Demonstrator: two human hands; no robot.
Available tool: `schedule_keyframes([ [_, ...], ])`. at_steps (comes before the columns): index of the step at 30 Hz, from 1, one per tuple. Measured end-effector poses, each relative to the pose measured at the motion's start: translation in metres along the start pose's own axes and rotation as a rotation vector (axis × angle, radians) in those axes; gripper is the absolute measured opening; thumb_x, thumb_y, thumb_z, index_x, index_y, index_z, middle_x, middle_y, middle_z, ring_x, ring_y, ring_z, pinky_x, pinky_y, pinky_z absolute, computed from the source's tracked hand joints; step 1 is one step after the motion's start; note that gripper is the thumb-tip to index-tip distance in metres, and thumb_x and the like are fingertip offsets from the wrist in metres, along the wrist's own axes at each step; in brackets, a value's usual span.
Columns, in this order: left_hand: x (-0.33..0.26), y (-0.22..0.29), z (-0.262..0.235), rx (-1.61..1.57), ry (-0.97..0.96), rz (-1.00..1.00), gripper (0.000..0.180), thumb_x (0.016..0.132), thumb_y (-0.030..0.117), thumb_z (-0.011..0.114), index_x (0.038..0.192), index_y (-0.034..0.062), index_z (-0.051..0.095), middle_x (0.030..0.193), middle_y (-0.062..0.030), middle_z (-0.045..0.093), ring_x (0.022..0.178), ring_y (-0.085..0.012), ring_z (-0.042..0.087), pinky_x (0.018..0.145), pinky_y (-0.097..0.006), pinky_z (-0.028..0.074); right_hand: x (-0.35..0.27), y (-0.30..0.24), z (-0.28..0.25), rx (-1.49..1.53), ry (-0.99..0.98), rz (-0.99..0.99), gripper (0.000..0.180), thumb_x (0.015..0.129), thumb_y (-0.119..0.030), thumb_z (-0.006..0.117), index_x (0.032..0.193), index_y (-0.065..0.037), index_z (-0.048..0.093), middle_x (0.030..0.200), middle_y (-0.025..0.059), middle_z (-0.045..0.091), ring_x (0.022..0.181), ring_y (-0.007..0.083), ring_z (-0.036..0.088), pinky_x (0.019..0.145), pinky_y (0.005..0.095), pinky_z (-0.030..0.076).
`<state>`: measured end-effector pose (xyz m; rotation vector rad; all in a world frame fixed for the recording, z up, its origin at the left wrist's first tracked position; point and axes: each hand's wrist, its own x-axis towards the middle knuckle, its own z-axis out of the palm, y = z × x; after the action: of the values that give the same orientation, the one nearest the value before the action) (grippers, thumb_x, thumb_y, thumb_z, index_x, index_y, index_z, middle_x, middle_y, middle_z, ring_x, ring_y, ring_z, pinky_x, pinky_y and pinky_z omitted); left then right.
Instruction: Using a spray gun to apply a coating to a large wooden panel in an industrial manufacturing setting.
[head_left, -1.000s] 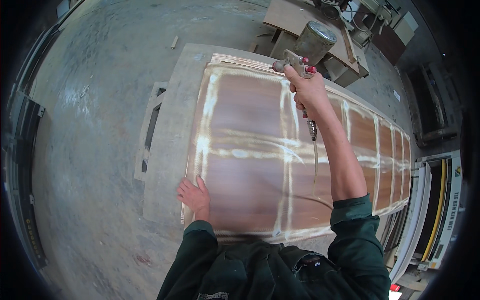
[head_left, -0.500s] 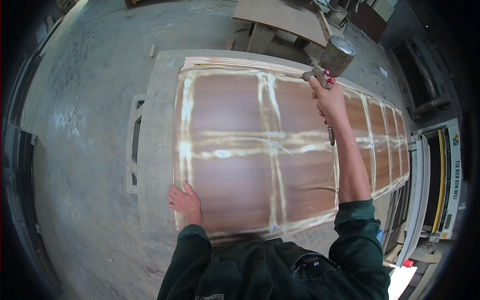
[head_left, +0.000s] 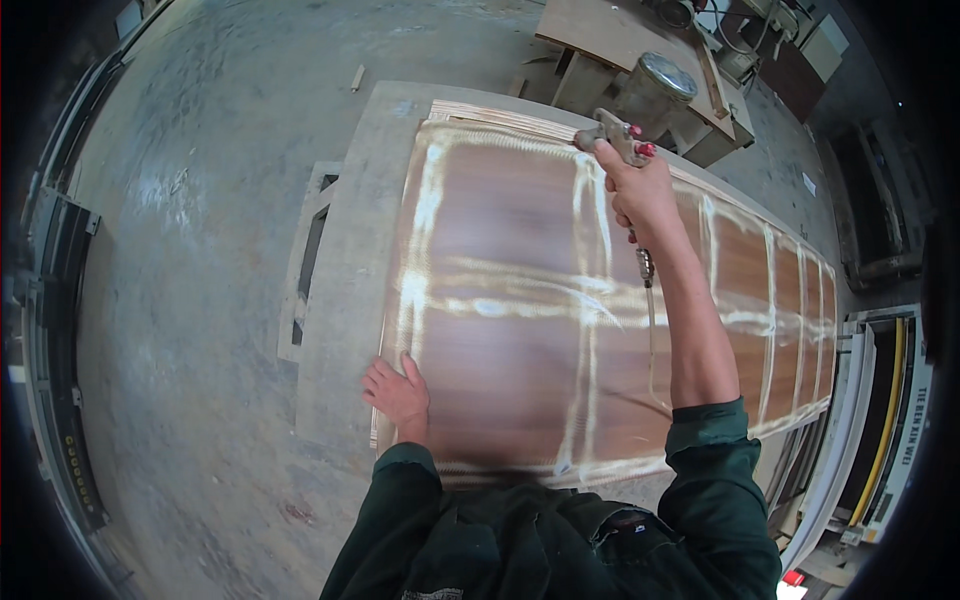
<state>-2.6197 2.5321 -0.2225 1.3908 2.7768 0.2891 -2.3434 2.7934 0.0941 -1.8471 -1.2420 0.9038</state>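
Note:
A long brown wood-grain panel [head_left: 500, 390] lies flat before me, crossed by pale, glossy sprayed bands along its edges and in a grid. My right hand [head_left: 640, 192] is closed round the handle of a metal spray gun [head_left: 612, 140] with red knobs, held above the panel near its far edge. The gun's cylindrical cup [head_left: 655, 95] sits on the far side of it. From the handle a thin hose [head_left: 652, 350] hangs down over the panel. My left hand [head_left: 399, 392] rests with fingers spread on the panel's near left edge.
Under the panel is a larger grey board [head_left: 345, 250] on a low support. A brown worktable [head_left: 600, 30] with machinery stands beyond it. Machine frames [head_left: 880, 420] line the right, and a dark rail [head_left: 60, 330] runs along the left. A small wood scrap [head_left: 357, 77] lies on the concrete floor.
My view has shifted, so the panel appears farther right. The spray gun has moved left over the panel, toward a crosswise band. My left hand stays on the edge.

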Motion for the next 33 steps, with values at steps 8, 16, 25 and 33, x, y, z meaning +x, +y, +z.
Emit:
schedule_keyframes([
  [8,0.001,0.001,0.000,-0.022,0.004,0.009,0.059,0.106,0.051,0.049,0.136,0.0008,0.053,0.122,-0.0165,0.058,0.115,-0.0363,0.052,0.094,-0.050,0.039,0.006,-0.025,0.053,-0.002,-0.131,-0.016,0.041,0.099,-0.039,0.075,0.083,-0.003,0.062,0.067,0.0007,0.053,0.044,0.0084,0.041,0.038,0.0292,0.031],
  [16,0.001,0.002,0.000,-0.016,0.013,0.004,0.059,0.106,0.052,0.048,0.136,0.0016,0.053,0.121,-0.0166,0.058,0.116,-0.0362,0.052,0.094,-0.050,0.038,0.003,-0.031,0.069,0.055,-0.240,-0.086,0.043,0.100,-0.040,0.074,0.083,-0.003,0.061,0.067,0.0014,0.054,0.044,0.0088,0.042,0.038,0.0299,0.034],
  [25,-0.001,0.003,0.002,0.015,0.012,0.005,0.059,0.105,0.052,0.051,0.134,0.0009,0.055,0.122,-0.0170,0.060,0.114,-0.0355,0.053,0.093,-0.049,0.040,0.009,0.008,0.005,-0.025,-0.052,-0.025,0.044,0.100,-0.041,0.074,0.081,-0.004,0.059,0.065,-0.0005,0.052,0.043,0.0091,0.042,0.037,0.0305,0.034],
  [33,-0.002,0.000,0.011,0.055,0.038,0.003,0.058,0.106,0.053,0.049,0.134,0.0027,0.056,0.121,-0.0156,0.060,0.113,-0.0366,0.054,0.092,-0.050,0.041,0.013,0.058,-0.090,-0.057,0.114,0.049,0.038,0.101,-0.038,0.072,0.086,-0.006,0.060,0.064,-0.0015,0.051,0.043,0.0086,0.043,0.037,0.0297,0.033],
])
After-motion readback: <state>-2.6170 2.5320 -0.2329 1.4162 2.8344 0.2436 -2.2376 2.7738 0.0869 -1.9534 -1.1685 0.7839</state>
